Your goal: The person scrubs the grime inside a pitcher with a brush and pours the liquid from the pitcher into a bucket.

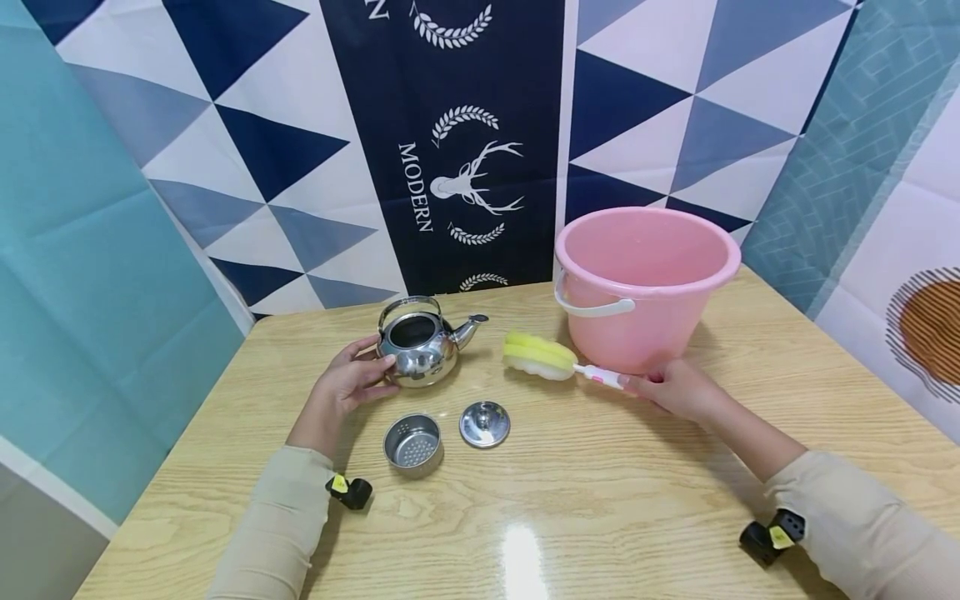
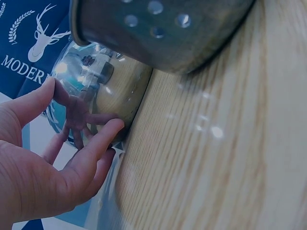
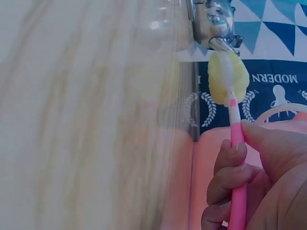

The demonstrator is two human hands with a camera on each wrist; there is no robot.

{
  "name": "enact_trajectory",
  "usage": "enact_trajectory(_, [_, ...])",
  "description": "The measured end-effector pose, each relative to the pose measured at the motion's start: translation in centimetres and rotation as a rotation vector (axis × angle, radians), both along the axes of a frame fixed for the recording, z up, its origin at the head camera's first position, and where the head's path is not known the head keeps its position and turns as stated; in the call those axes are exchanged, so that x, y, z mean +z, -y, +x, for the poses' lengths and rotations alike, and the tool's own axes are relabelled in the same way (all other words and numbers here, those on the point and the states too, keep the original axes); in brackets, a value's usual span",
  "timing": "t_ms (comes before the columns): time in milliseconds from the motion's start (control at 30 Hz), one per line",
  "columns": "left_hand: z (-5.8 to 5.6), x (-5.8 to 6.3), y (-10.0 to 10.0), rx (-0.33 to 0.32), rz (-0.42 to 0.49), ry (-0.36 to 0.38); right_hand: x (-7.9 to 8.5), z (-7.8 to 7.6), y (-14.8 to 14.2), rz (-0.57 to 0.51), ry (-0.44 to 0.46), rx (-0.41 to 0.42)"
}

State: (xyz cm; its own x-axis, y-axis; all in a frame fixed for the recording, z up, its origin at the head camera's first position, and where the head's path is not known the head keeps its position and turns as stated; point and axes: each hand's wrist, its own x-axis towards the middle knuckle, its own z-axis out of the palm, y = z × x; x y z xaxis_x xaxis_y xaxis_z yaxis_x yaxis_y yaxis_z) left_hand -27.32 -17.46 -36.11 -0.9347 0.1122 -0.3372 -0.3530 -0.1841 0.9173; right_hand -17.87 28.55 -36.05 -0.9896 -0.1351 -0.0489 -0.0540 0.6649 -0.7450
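Note:
A shiny steel kettle (image 1: 420,364) stands uncovered on the table, its arched handle up and its spout toward the right. My left hand (image 1: 352,379) is at its left side; in the left wrist view the spread, slightly bent fingers (image 2: 103,143) touch the mirror-like body. In front of the bucket, my right hand (image 1: 675,387) grips the pink-and-white handle of a sponge brush (image 1: 542,355). Its yellow and white head points left at the kettle's spout, apart from it. A perforated steel strainer (image 1: 413,446) and a round knobbed lid (image 1: 483,424) lie nearer me.
A large pink bucket (image 1: 626,321) with a white handle stands at the back right, just beyond my right hand. Patterned cloth (image 1: 480,167) hangs behind the wooden table (image 1: 585,508). In the left wrist view the strainer (image 2: 158,38) partly covers the kettle.

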Motion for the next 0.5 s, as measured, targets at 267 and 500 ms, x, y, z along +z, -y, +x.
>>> enact_trajectory(267, [-0.14, -0.22, 0.12, -0.001, 0.011, -0.015, -0.47, 0.17, 0.38, 0.048, 0.084, 0.009])
enact_trajectory(500, [-0.11, -0.19, 0.1, -0.002, 0.013, -0.015, -0.56, 0.34, 0.66, 0.036, 0.135, 0.032])
